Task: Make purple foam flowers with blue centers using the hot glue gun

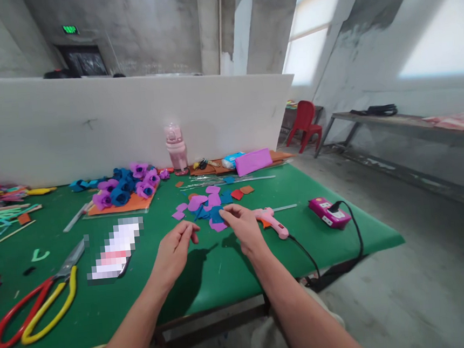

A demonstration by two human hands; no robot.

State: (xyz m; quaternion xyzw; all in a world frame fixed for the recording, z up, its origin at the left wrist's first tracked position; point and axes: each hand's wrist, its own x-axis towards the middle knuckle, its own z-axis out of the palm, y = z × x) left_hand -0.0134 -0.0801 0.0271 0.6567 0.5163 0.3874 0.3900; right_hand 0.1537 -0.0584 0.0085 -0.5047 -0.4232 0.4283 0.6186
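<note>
My right hand [242, 227] pinches a blue crepe-paper petal [216, 215] between thumb and fingertips, above the pile of cut pieces. Left of it, my left hand [177, 252] is closed with its fingertips together; whatever they hold, if anything, is too small to make out. Purple paper pieces [197, 202], blue ones and a few red or brown scraps [246, 189] lie loose just beyond my hands. A pink glue gun [275, 224] rests beside my right hand, its cord running off the table's front edge.
Finished purple and blue paper flowers [124, 186] sit at the back left. Large scissors [44, 304] and a blurred phone [117, 249] lie on the left. A pink bottle [177, 149] stands before a white partition [129, 118]. A magenta power strip [329, 212] lies at right.
</note>
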